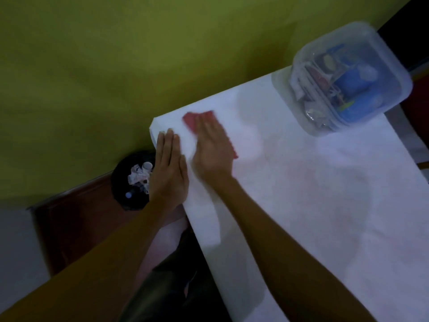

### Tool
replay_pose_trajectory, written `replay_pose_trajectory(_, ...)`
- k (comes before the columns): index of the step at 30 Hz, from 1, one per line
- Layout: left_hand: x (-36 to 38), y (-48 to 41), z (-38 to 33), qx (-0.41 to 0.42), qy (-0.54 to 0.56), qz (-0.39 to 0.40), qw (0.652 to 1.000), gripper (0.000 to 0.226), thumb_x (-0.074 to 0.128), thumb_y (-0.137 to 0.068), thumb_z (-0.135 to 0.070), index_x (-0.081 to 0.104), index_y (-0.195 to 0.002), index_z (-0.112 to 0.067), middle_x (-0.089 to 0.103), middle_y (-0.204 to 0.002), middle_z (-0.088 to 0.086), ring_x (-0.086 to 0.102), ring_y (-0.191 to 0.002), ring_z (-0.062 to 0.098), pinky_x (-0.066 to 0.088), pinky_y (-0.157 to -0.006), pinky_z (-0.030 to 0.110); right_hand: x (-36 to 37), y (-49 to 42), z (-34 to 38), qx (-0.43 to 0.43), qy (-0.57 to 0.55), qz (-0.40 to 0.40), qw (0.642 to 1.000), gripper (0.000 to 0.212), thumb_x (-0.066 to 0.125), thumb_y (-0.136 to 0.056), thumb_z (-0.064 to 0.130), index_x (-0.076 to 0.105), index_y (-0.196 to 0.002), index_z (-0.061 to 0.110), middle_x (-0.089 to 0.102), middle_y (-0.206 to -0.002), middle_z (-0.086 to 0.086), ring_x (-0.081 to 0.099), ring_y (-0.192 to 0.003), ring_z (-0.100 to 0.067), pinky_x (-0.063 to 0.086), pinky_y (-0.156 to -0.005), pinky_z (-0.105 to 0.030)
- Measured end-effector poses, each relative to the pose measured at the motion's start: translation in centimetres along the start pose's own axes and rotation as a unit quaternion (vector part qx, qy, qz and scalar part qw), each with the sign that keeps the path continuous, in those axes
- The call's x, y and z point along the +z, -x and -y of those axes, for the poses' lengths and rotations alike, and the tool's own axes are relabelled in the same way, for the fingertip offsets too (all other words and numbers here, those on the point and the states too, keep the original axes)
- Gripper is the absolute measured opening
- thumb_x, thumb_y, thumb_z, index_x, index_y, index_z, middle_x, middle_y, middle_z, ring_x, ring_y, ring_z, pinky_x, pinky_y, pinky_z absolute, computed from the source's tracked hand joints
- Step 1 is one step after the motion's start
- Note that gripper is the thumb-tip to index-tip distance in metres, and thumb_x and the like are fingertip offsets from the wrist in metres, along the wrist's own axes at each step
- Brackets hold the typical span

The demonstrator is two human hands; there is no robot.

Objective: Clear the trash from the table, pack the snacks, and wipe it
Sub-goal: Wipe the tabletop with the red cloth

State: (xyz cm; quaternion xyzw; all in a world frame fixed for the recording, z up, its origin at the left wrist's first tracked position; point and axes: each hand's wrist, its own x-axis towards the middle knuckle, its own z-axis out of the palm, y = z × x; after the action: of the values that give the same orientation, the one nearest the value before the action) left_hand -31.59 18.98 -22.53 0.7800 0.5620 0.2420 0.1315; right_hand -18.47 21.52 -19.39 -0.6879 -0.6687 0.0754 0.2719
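Head view: right hand (pixel 214 149) lies flat, fingers together, pressing a red cloth (pixel 210 129) onto the white tabletop (pixel 301 194) near its 10 o'clock corner; left hand (pixel 169 168) flat too, palm down on the tabletop edge just beside it (holding nothing); clear lidded container (pixel 352 80) w/ snacks at 1 o'clock; black bin (pixel 133 180) w/ crumpled trash on the floor at 9 o'clock.

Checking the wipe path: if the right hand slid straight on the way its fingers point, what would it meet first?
Probably nothing on the table: the right hand, flat on the red cloth, points toward the table far edge, then the green wall. Depth is unclear.
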Motion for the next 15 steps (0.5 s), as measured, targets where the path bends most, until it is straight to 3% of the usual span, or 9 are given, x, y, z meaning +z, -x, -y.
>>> replay_pose_trajectory(2, 0.1, -0.2, 0.3, -0.012, 0.02, 0.013, 1.0, 0.055, 0.028, -0.109, -0.022, 0.021, -0.153, 0.01, 0.016, -0.164, 0.022, 0.009, -0.154, 0.037, 0.011, -0.126, 0.036, 0.3, 2.4, 1.1, -0.076, -0.019, 0.043, 0.996, 0.049, 0.05, -0.094, 0.011, 0.05, -0.143, 0.004, 0.05, -0.148, -0.014, 0.036, -0.145, -0.03, 0.029, -0.119, -0.044)
replay_pose_trajectory(4, 0.0, -0.1, 0.2, -0.012, 0.029, 0.008, 0.999, 0.054, 0.032, -0.108, -0.019, 0.022, -0.152, 0.01, 0.018, -0.163, 0.022, 0.011, -0.153, 0.037, 0.014, -0.126, 0.036, -0.6, 2.8, -1.0, -0.084, 0.006, 0.067, 0.994, 0.054, 0.042, -0.092, 0.007, 0.048, -0.145, 0.005, 0.048, -0.15, -0.013, 0.036, -0.145, -0.028, 0.03, -0.118, -0.045)
replay_pose_trajectory(6, -0.2, 0.1, 0.0, 0.013, 0.012, -0.007, 1.0, 0.052, 0.038, -0.105, -0.011, 0.026, -0.151, 0.011, 0.022, -0.161, 0.024, 0.015, -0.152, 0.039, 0.018, -0.125, 0.04, -2.0, 1.9, -4.3, -0.001, 0.031, 0.04, 0.999, 0.063, 0.036, -0.082, 0.005, 0.048, -0.144, 0.001, 0.048, -0.149, -0.017, 0.038, -0.143, -0.033, 0.033, -0.115, -0.048)
replay_pose_trajectory(9, -0.4, 0.4, 0.0, 0.018, 0.003, -0.004, 1.0, 0.051, 0.035, -0.107, -0.012, 0.025, -0.152, 0.009, 0.022, -0.162, 0.022, 0.014, -0.153, 0.038, 0.017, -0.125, 0.041, -3.4, 1.8, -6.6, 0.15, 0.059, -0.03, 0.986, 0.062, 0.041, -0.082, 0.002, 0.045, -0.143, -0.004, 0.046, -0.148, -0.023, 0.038, -0.142, -0.039, 0.033, -0.116, -0.049)
replay_pose_trajectory(12, -0.3, 0.3, 0.1, 0.007, 0.005, 0.0, 1.0, 0.051, 0.03, -0.108, -0.016, 0.023, -0.153, 0.007, 0.02, -0.163, 0.022, 0.013, -0.153, 0.037, 0.015, -0.126, 0.04, -2.9, 5.4, -2.3, 0.18, 0.034, -0.049, 0.982, 0.069, 0.045, -0.08, 0.005, 0.039, -0.148, -0.002, 0.037, -0.155, -0.02, 0.029, -0.148, -0.033, 0.025, -0.12, -0.047)
replay_pose_trajectory(15, -0.1, 0.1, 0.2, 0.022, -0.017, -0.01, 1.0, 0.05, 0.031, -0.108, -0.014, 0.025, -0.151, 0.01, 0.023, -0.161, 0.025, 0.017, -0.151, 0.041, 0.019, -0.125, 0.044, -3.0, 12.3, 2.4, 0.173, -0.007, -0.009, 0.985, 0.059, 0.045, -0.092, 0.01, 0.037, -0.15, 0.002, 0.03, -0.16, -0.014, 0.019, -0.152, -0.029, 0.02, -0.122, -0.048)
